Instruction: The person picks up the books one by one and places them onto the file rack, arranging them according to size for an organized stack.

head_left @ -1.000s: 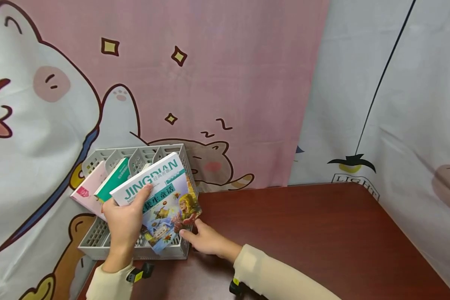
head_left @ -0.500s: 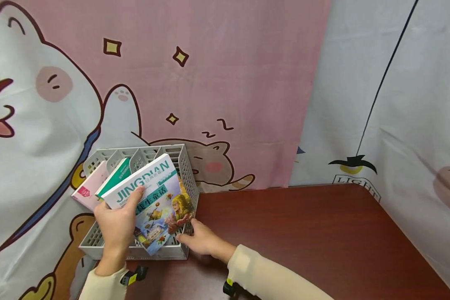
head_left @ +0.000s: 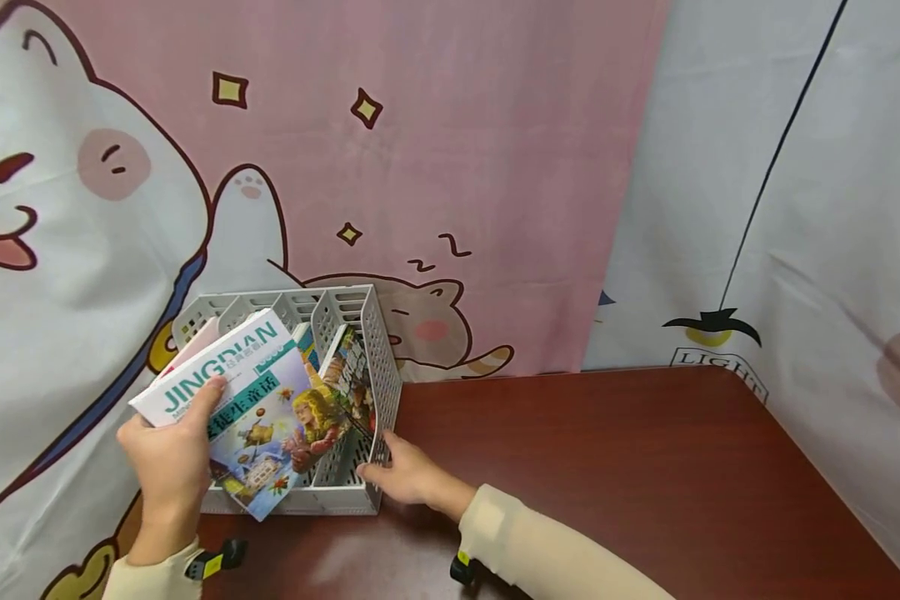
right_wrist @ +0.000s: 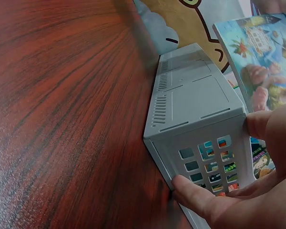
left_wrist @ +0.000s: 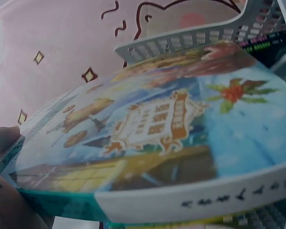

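Observation:
My left hand holds a paperback book titled "JINGDIAN" at its upper left edge, thumb over the cover. The book is tilted and hangs above the front of a light grey divided file rack. Its spine and cover fill the left wrist view, where my thumb presses one end. My right hand grips the rack's right side wall; the right wrist view shows the thumb at the front corner and a finger on the perforated wall. A colourful book leans in a right-hand compartment.
A pink book shows partly behind the held one in the rack's left. The rack stands on a dark red-brown table, close to a pink cartoon-printed cloth. A pale cloth hangs at the right.
My left hand has carried the book leftwards across the rack's front, covering the green book and uncovering the books at the right. My right hand stays at the rack's side.

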`<action>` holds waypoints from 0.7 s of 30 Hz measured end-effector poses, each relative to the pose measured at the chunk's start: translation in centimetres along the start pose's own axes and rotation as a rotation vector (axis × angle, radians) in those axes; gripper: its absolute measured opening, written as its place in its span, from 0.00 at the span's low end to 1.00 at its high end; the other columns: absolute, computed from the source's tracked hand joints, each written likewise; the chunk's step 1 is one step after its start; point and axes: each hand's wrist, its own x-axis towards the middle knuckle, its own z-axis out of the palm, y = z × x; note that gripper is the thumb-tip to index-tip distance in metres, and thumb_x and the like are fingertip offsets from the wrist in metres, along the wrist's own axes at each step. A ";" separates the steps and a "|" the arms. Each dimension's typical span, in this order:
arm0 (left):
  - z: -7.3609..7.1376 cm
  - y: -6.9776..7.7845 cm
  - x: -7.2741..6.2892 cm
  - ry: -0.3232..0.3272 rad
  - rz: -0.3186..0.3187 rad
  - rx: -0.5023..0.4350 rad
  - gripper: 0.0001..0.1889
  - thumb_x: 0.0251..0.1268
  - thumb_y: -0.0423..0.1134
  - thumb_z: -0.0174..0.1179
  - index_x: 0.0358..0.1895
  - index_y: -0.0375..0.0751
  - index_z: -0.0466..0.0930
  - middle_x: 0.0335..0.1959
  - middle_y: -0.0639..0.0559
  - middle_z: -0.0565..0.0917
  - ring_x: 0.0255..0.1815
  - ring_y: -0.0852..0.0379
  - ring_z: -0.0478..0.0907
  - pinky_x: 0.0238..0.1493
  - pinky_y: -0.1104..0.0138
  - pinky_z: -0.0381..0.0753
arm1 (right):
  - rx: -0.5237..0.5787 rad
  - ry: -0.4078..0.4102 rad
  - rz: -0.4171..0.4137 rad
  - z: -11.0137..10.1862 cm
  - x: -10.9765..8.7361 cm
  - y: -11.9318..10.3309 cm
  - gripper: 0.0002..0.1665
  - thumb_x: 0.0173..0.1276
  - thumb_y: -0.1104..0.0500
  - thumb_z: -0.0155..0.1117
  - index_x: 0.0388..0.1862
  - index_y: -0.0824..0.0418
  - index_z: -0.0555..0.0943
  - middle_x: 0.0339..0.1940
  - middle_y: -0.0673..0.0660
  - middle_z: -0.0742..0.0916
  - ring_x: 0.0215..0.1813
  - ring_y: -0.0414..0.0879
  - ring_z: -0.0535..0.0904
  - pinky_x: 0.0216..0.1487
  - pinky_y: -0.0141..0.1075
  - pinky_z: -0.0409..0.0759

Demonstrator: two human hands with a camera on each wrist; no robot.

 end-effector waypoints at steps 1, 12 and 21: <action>-0.4 0.0 0.3 0.011 -0.004 -0.020 0.22 0.58 0.34 0.85 0.56 0.33 0.92 0.37 0.56 0.96 0.29 0.64 0.94 0.28 0.72 0.89 | -0.005 0.004 -0.001 0.0 0.0 0.0 0.55 0.77 0.41 0.70 0.89 0.69 0.61 0.88 0.68 0.71 0.88 0.63 0.68 0.87 0.57 0.68; -4.6 0.6 2.7 0.180 -0.118 -0.021 0.22 0.49 0.32 0.89 0.50 0.35 0.94 0.30 0.57 0.95 0.22 0.64 0.91 0.24 0.73 0.87 | 0.014 -0.001 0.002 0.1 -0.1 -0.2 0.55 0.77 0.41 0.70 0.89 0.69 0.60 0.88 0.67 0.70 0.88 0.62 0.67 0.87 0.57 0.68; -7.3 0.2 4.7 0.239 -0.046 0.090 0.15 0.50 0.34 0.89 0.42 0.40 0.96 0.22 0.64 0.92 0.18 0.71 0.87 0.21 0.79 0.82 | 0.012 -0.009 0.001 0.1 0.0 0.0 0.56 0.77 0.41 0.70 0.89 0.70 0.59 0.88 0.68 0.69 0.88 0.64 0.67 0.87 0.58 0.68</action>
